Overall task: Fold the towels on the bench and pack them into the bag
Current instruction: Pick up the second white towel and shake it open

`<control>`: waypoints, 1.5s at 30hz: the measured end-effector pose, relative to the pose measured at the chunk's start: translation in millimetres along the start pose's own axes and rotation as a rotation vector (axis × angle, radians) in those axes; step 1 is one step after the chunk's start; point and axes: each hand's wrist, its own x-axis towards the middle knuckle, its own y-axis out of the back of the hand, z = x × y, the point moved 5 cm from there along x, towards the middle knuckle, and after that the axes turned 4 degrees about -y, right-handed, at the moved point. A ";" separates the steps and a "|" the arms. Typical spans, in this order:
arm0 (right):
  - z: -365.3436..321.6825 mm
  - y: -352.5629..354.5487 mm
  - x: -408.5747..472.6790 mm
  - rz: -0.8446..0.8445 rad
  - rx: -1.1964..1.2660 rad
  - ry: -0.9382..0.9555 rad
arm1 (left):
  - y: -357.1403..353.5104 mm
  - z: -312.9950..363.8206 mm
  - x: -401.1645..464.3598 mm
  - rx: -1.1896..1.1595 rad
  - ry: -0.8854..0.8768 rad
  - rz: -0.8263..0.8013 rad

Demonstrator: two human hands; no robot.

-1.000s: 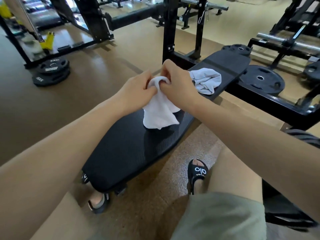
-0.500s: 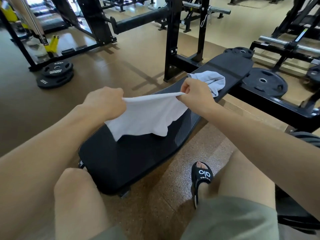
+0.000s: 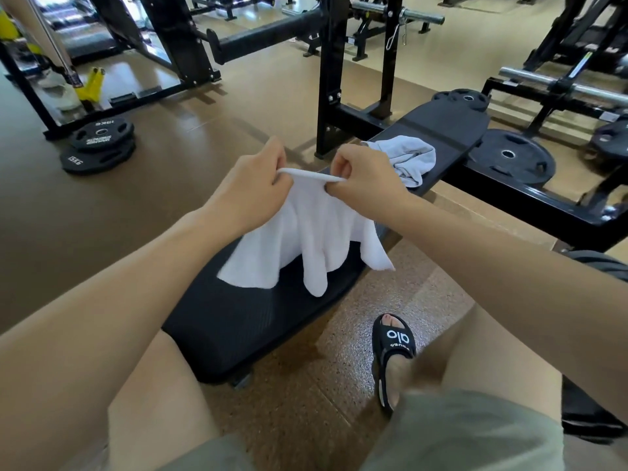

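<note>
A white towel (image 3: 312, 232) hangs by its top edge above the black padded bench (image 3: 244, 321), its loose lower corners draping onto the pad. My left hand (image 3: 251, 188) pinches the top edge on the left. A short way to the right, my right hand (image 3: 365, 180) pinches the same edge. A second, crumpled pale grey towel (image 3: 406, 158) lies farther along the bench, just beyond my right hand. No bag is in view.
A black rack upright (image 3: 331, 79) stands just left of the bench's far half. Weight plates lie on the floor at the left (image 3: 98, 144) and at the right (image 3: 509, 158). My right foot in a black sandal (image 3: 394, 351) rests on the floor beside the bench.
My hands first pulled apart and stretched the towel's top edge wide. They have now come closer together and higher, so the towel hangs in folds.
</note>
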 end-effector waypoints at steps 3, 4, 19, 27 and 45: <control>12.3 6.7 -0.3 -0.016 0.077 -0.153 | 3.6 -1.6 4.8 0.139 0.012 -0.061; 11.8 7.8 0.1 -0.027 0.120 -0.187 | 1.0 1.6 5.4 0.195 0.000 -0.112; 7.2 24.8 0.8 -0.175 -0.116 -0.144 | -5.2 16.7 -5.9 0.592 -0.318 -0.107; -2.6 20.5 -10.5 -0.246 0.222 -0.295 | -15.5 17.4 -20.0 0.765 -0.451 -0.110; -20.5 19.0 -2.1 0.016 0.535 -0.384 | -51.0 22.0 -4.9 0.478 -0.024 0.058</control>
